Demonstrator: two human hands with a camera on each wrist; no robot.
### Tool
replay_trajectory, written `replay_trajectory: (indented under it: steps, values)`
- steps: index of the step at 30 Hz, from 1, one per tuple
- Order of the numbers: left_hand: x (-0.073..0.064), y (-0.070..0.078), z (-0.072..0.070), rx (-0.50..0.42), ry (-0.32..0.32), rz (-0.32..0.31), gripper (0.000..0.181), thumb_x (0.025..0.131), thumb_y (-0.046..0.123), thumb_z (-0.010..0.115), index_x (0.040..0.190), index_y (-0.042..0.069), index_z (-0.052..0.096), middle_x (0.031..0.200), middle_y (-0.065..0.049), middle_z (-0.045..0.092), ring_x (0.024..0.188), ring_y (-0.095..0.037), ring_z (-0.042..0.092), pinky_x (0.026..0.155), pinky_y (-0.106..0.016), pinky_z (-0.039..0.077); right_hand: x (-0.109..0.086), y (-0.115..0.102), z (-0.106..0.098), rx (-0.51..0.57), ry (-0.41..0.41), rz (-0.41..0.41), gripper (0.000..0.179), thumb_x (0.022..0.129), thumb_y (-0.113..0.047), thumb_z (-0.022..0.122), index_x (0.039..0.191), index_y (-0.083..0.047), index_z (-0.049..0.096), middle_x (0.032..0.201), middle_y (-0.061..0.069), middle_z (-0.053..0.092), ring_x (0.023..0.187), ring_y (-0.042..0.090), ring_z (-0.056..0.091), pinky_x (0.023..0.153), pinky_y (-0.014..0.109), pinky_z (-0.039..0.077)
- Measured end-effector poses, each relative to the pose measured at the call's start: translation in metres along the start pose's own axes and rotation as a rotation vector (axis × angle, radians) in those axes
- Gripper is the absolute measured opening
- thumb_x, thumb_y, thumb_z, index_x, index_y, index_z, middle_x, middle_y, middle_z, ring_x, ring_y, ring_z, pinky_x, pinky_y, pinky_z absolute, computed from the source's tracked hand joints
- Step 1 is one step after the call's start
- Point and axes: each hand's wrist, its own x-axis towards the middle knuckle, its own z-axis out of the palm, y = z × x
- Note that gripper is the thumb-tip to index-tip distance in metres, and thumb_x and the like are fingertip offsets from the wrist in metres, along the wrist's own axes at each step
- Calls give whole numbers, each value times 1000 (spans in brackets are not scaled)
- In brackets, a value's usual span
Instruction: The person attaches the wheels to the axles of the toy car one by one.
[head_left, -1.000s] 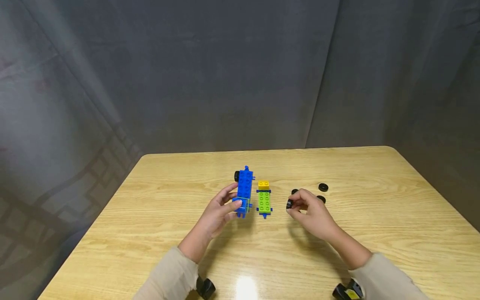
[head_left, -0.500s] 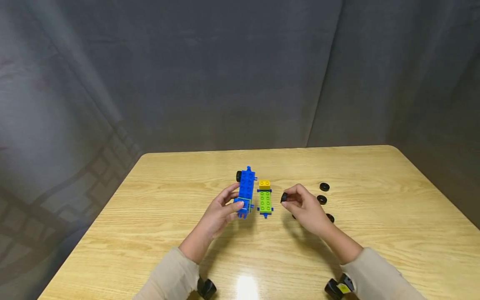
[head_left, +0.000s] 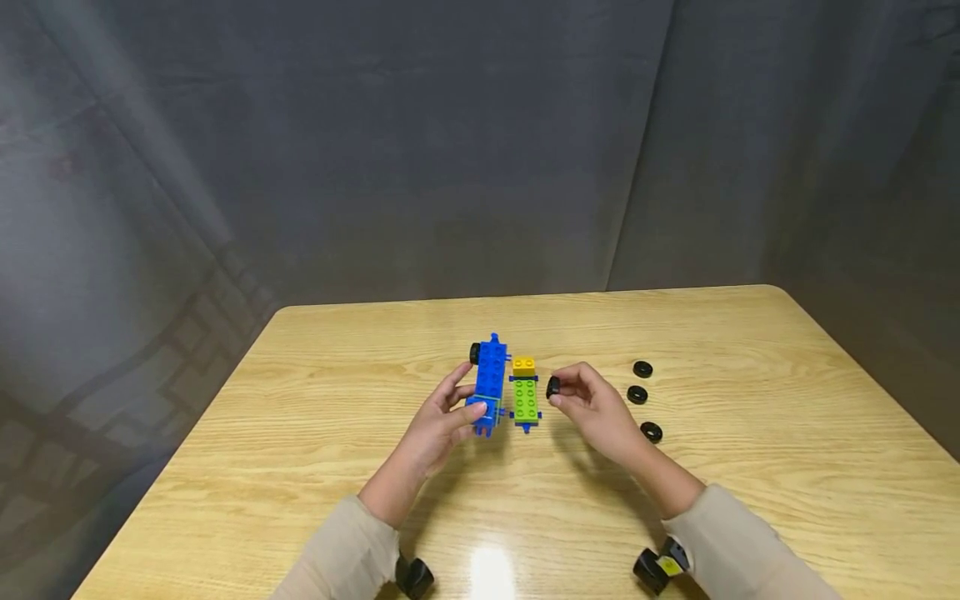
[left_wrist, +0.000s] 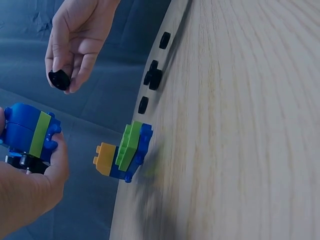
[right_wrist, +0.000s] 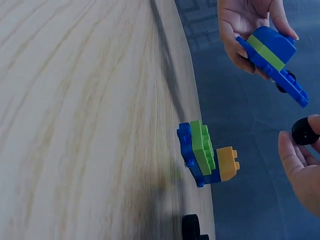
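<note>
My left hand [head_left: 435, 429] grips a blue brick-built toy vehicle [head_left: 491, 371] above the table, thumb on its raised cab end. A black wheel [head_left: 475, 353] sits on the vehicle's left side; bare blue axle pegs stick out on its right. My right hand [head_left: 600, 412] pinches another black wheel [head_left: 553, 386] between thumb and fingers, to the right of the vehicle and apart from it. The right wrist view shows this wheel [right_wrist: 303, 132] at the fingertips. Between the hands, a second vehicle [head_left: 525, 400] with a green top, blue base and yellow brick stands on the table, without wheels.
Loose black wheels lie to the right of my right hand: a far one [head_left: 642, 368], a middle one [head_left: 637, 395] and a near one [head_left: 651, 432]. The wooden table [head_left: 337, 367] ends at a grey curtain [head_left: 450, 150] behind it.
My right hand has moved left with the pinched wheel, closer to the blue vehicle, uncovering the loose wheels. My left hand holds the vehicle in nearly the same place.
</note>
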Motion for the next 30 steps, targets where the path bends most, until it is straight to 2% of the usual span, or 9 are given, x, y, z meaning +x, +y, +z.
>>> replay_trajectory:
  steps: [7, 18, 30]
  values:
    - [-1, 0, 3, -2, -13, -12, 71, 79, -4, 55, 138, 16, 20, 113, -16, 39, 85, -17, 53, 74, -35, 46, 2, -2, 0, 26, 14, 12, 25, 83, 4, 51, 108, 6, 47, 100, 16, 51, 88, 23, 49, 73, 21, 45]
    - [-3, -2, 7, 28, -80, -29, 75, 79, -2, 57, 138, 25, 19, 113, -18, 37, 84, -18, 52, 72, -36, 46, 5, -5, 3, 47, 26, 5, 26, 84, 4, 49, 110, 8, 46, 101, 18, 50, 88, 24, 51, 75, 28, 45]
    - [-6, -1, 13, 36, -112, -47, 73, 79, -1, 56, 138, 22, 21, 111, -18, 39, 86, -20, 53, 73, -37, 46, 9, -6, 5, 87, 28, -3, 26, 84, 6, 48, 110, 9, 46, 100, 20, 51, 88, 26, 52, 73, 22, 46]
